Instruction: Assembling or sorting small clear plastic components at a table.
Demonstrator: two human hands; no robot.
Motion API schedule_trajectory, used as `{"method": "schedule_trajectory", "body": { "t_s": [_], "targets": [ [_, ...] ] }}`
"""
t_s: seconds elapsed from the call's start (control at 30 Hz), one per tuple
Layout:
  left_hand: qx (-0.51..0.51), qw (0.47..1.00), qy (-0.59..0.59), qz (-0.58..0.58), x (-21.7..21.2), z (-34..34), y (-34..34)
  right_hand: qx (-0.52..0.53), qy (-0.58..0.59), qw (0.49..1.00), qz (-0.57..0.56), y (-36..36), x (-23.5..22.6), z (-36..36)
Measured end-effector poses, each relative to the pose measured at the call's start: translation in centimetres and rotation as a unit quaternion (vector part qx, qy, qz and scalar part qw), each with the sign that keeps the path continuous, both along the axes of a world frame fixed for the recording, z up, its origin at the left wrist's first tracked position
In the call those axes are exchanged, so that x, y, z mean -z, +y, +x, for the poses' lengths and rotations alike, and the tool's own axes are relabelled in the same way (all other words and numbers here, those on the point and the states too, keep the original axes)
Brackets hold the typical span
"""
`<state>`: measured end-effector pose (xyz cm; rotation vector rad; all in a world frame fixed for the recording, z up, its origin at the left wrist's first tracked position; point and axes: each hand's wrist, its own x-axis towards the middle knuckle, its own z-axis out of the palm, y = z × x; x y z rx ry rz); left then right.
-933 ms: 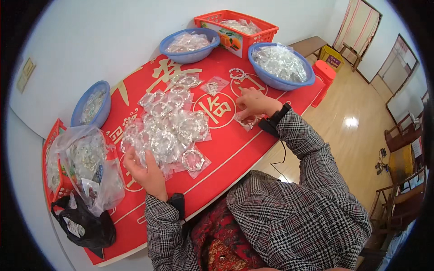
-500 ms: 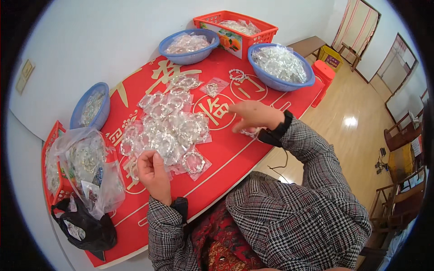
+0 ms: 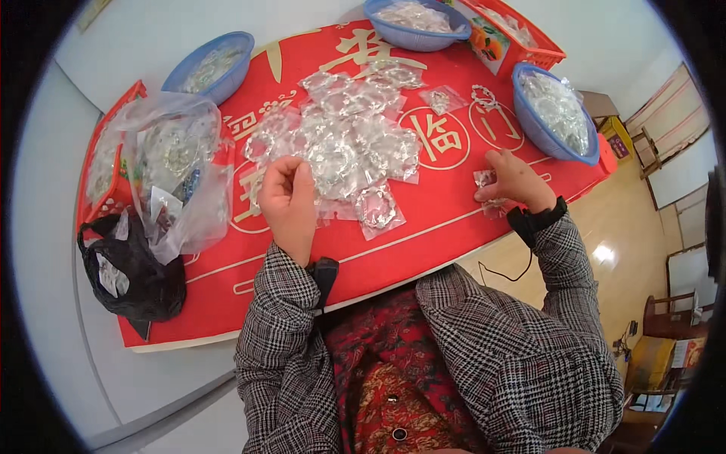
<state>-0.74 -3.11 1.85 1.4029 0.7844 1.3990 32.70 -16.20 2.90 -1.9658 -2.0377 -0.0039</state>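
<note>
Silvery bracelets (image 3: 330, 160) shine through clear packets (image 3: 382, 150); I cannot tell left hand's (image 3: 290, 204) or right hand's (image 3: 520, 181) grip.

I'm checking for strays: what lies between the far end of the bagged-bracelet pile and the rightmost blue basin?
The head view shows one bagged bracelet and a loose bracelet on the red tabletop there.

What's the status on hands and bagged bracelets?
Left hand curled at pile of bagged bracelets, grip unclear. Right hand at small packet, contact unclear. Loose bracelet beyond, not blocking.
</note>
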Motion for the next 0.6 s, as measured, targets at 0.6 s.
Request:
{"method": "schedule_trajectory", "body": {
  "t_s": [0.6],
  "targets": [
    [-0.026, 0.999, 0.012, -0.017, 1.1, -0.1, 1.7, -0.091, 0.578, 0.810, -0.034, 16.3, -4.0, -9.3]
  ]
}}
